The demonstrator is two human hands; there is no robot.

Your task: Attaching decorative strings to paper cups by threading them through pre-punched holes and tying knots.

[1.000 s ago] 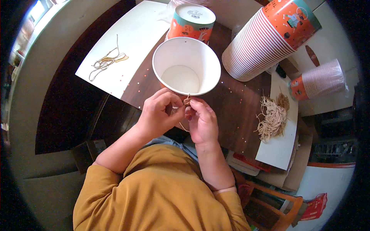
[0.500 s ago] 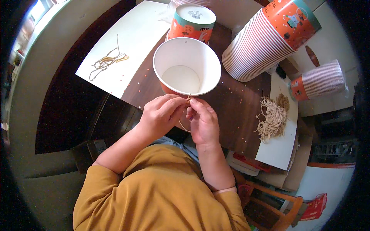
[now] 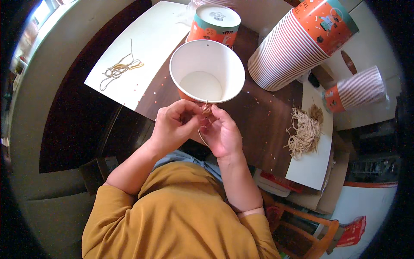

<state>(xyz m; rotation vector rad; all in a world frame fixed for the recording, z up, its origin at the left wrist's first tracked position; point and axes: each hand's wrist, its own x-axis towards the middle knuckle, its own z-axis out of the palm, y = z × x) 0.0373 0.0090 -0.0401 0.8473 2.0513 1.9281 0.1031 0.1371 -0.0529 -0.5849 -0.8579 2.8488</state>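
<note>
A white-lined paper bucket with an orange outside stands in front of me, its mouth tilted toward me. At its near rim a thin beige cord comes through the wall, and a loop of it hangs down between my hands. My left hand is closed, thumb and forefinger pinched at the cord just below the rim. Close beside it, my right hand has its thumb up against the rim and its fingers curled around the cord. The fingertips partly hide the cord's path.
Behind the bucket stands an upturned orange bucket. A tall nested stack of buckets leans at the right, with a wrapped stack beyond. A bundle of beige cords lies at the right table edge, loose cords at the left.
The bucket has shifted slightly left and away from me. My left fingers have spread from the rim and drawn down a little; the right hand has turned its palm more into view.
</note>
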